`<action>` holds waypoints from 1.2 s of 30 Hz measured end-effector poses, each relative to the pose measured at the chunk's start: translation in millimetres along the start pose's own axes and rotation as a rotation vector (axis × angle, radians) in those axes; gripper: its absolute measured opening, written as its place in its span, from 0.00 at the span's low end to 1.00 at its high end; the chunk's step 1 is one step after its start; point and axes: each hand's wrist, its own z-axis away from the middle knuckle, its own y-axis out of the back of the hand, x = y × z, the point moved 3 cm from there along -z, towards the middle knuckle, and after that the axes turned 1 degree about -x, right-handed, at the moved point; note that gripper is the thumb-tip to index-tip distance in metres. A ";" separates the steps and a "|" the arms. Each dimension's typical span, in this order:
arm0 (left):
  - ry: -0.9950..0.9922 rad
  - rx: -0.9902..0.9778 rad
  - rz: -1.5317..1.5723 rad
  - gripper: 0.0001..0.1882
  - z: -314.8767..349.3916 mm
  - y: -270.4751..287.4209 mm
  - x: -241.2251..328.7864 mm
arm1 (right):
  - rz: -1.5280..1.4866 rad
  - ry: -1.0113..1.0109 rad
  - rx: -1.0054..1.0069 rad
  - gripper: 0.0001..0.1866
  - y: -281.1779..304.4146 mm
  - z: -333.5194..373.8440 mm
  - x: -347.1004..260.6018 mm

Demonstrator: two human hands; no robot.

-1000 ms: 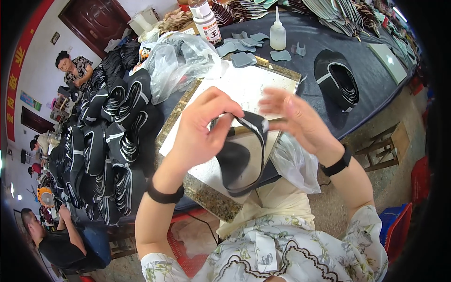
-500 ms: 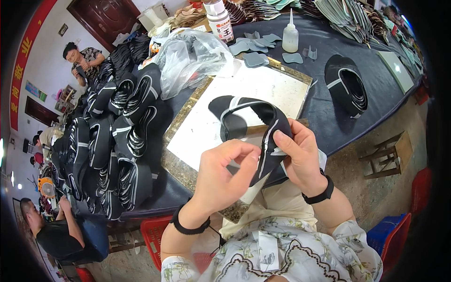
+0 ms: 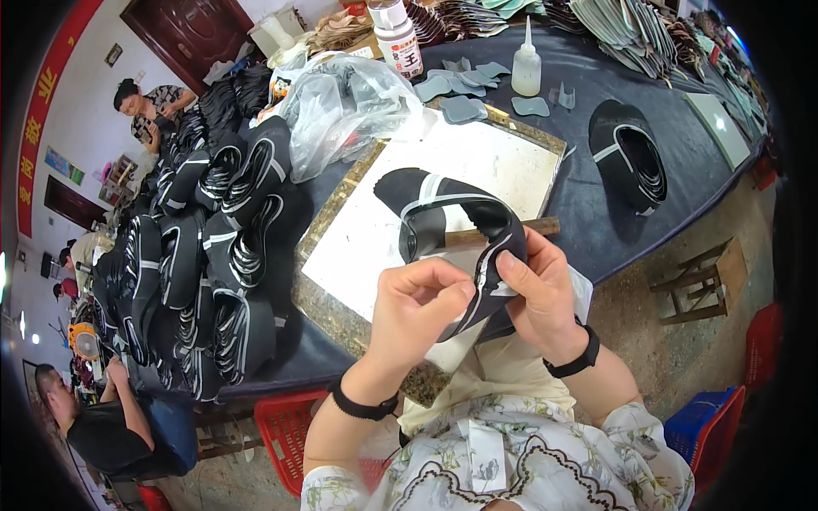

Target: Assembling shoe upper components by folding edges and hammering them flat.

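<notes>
A black shoe upper [image 3: 456,189] with pale grey trim hangs bent in a loop above the white board [image 3: 349,230]. My right hand [image 3: 545,298] grips its near end, the thumb lying on top beside a whitish patch at the trimmed edge. My left hand [image 3: 417,311] is closed in a pinch, thumb and forefinger together at the same trimmed edge, across from the right thumb. Whether a small piece sits between those fingertips is hidden. Behind the upper lies a brown wooden strip [image 3: 541,227], partly covered by the right hand.
Stacked black uppers [image 3: 183,255] fill the table's left side. Another nested stack [image 3: 629,153] stands at the right. Beyond the board are a clear plastic bag [image 3: 341,111], a white bottle [image 3: 397,43], a nozzle bottle [image 3: 527,68] and grey-blue pieces [image 3: 464,109]. A wooden stool [image 3: 703,285] stands right.
Both hands and the upper have shifted slightly; its near end is turned a little, the loop looks wider. My left wrist has moved right. At far left, a co-worker's hands have lowered.
</notes>
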 end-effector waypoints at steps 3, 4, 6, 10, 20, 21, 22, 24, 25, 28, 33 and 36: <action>0.112 -0.039 0.386 0.04 1.5 -2.1 -11.1 | -0.040 -0.002 0.031 0.12 -0.2 4.6 4.7; 0.106 -0.011 0.159 0.04 4.0 -3.8 -1.6 | 0.057 0.051 0.064 0.12 2.7 7.4 4.1; -0.190 0.046 -0.437 0.04 4.2 -4.5 16.4 | 0.197 0.130 0.101 0.10 4.2 11.8 0.0; -0.707 0.098 -0.985 0.09 13.6 -19.4 40.8 | 0.421 0.310 0.139 0.09 -6.1 23.9 -6.7; -0.799 0.154 -1.006 0.11 31.2 -33.3 48.4 | 0.624 0.451 0.167 0.12 -16.9 59.5 -17.0; -0.801 0.150 -1.003 0.11 31.9 -36.1 46.5 | 0.480 0.391 0.209 0.12 -16.4 59.0 -15.2; -0.895 0.219 -1.076 0.12 35.3 -40.2 46.4 | 0.339 0.335 0.201 0.14 -15.9 57.1 -12.3; -0.981 0.260 -1.153 0.10 41.5 -39.3 43.3 | 0.313 0.293 0.139 0.15 -16.9 55.5 -14.3; -0.981 0.264 -1.150 0.10 44.2 -36.5 42.6 | 0.287 0.248 0.071 0.16 -16.1 52.4 -15.7; -0.229 0.082 -0.429 0.06 38.7 -9.5 43.5 | 0.170 0.168 0.095 0.18 -9.5 45.7 -13.2; -0.133 -0.075 -0.316 0.07 21.3 -8.7 42.0 | 0.013 0.182 0.046 0.21 -6.5 31.2 -3.2; -0.185 -0.049 -0.408 0.05 15.4 -9.0 40.1 | 0.018 0.179 0.061 0.21 -5.0 23.1 2.6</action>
